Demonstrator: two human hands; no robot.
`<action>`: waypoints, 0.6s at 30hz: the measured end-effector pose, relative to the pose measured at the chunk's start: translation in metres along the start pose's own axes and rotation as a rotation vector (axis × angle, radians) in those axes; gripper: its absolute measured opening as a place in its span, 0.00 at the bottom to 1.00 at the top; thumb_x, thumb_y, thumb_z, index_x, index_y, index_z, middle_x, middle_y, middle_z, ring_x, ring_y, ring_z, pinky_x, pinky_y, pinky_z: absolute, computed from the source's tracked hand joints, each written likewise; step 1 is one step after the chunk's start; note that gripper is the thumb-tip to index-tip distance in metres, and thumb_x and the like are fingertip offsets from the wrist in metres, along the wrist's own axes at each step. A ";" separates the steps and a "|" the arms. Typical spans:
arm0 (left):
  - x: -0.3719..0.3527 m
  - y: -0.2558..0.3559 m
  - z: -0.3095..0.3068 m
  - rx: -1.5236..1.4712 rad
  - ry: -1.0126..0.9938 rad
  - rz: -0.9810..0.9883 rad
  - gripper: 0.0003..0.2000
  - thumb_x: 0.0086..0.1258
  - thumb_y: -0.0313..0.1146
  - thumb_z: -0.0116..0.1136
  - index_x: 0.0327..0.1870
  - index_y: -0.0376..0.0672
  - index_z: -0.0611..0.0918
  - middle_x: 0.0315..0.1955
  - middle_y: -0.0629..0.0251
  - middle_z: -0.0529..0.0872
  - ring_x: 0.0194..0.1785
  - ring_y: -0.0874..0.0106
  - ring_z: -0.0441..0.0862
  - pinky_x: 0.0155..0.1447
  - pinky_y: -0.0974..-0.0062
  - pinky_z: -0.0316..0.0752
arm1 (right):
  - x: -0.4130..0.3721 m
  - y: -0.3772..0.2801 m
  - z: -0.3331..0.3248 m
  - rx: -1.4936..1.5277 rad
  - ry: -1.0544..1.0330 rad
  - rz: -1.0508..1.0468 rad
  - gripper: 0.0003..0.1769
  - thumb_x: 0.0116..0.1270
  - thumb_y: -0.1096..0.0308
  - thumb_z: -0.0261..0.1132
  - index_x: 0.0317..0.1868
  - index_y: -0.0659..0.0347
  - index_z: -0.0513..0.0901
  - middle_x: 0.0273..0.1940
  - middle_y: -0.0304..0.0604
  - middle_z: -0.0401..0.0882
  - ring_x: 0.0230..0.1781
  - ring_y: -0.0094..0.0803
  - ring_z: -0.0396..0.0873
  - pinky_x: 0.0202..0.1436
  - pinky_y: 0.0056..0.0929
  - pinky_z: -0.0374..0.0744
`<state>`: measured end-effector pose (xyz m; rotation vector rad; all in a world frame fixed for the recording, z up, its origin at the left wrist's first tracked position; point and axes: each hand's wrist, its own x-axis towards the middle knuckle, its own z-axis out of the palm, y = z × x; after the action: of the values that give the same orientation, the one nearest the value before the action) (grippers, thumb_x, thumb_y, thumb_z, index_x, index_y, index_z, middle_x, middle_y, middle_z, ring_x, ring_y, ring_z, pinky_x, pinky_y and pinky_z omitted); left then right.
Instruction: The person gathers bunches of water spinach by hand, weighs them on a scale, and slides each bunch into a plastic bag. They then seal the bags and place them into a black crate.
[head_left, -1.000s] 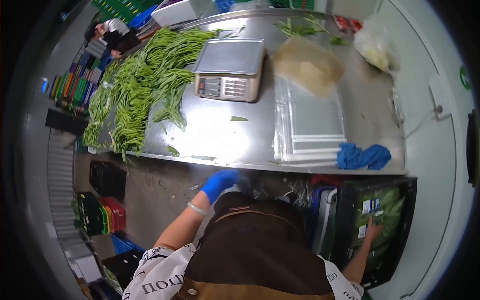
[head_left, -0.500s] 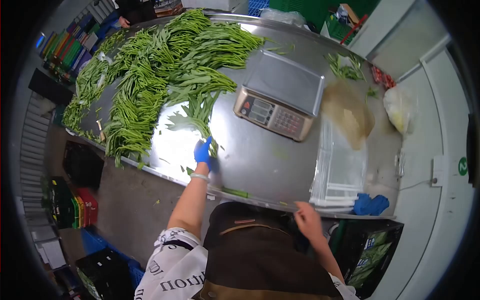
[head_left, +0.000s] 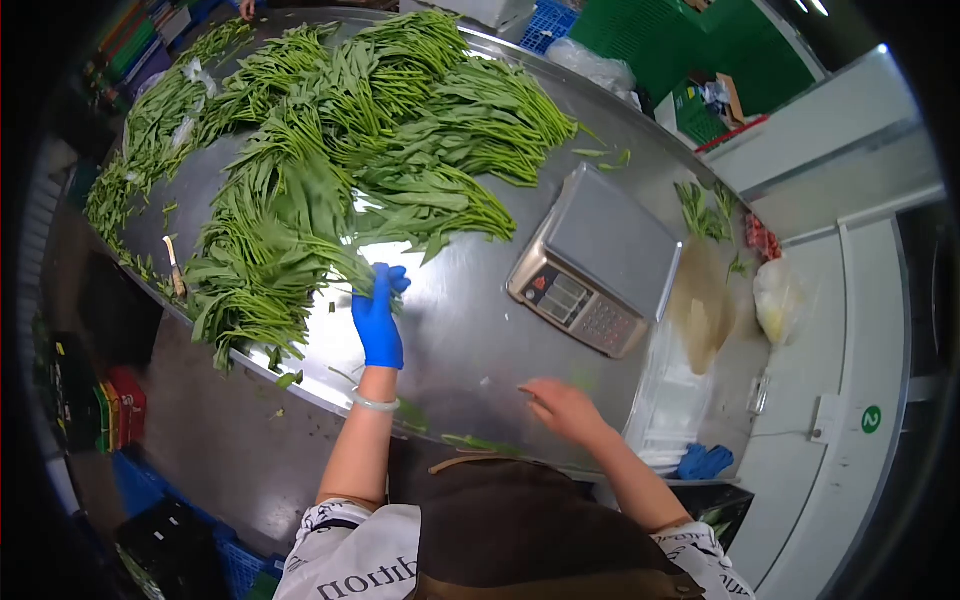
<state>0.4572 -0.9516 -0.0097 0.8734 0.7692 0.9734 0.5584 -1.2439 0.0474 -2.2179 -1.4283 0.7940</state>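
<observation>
My left hand (head_left: pixel 379 305), in a blue glove, is closed on the stem ends of a bunch of leafy greens (head_left: pixel 310 225), whose blurred leaves lie over the long pile (head_left: pixel 255 290) at the left. My bare right hand (head_left: pixel 562 408) hovers near the table's front edge, fingers partly spread, with nothing in it. Beyond it stands a scale (head_left: pixel 612 235) with a flat grey plate and a keypad. More bunches of greens (head_left: pixel 440 205) lie left of the scale.
Clear plastic bags (head_left: pixel 670 390) and a crumpled blue glove (head_left: pixel 705 461) lie right of the scale. A knife (head_left: pixel 176 268) rests at the far left. Loose leaves (head_left: pixel 705 210) lie at the back right. Another person's hand (head_left: pixel 247 8) shows at the top left.
My left hand has moved up and left with the bunch, which now lies over the pile. My right hand has come up over the table's front edge. The head view has shifted.
</observation>
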 end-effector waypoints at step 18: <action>0.016 -0.131 -0.004 -0.523 0.047 -0.753 0.21 0.64 0.23 0.59 0.60 0.39 0.74 0.53 0.64 0.79 0.36 0.79 0.72 0.43 0.82 0.70 | 0.331 0.108 0.006 -0.123 0.105 0.273 0.33 0.47 0.64 0.73 0.54 0.63 0.74 0.44 0.52 0.81 0.47 0.50 0.78 0.55 0.43 0.73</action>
<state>0.5074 -0.9751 -0.1297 0.0727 0.7472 0.4736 0.7364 -0.9863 -0.1039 -2.5456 -1.1693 0.6771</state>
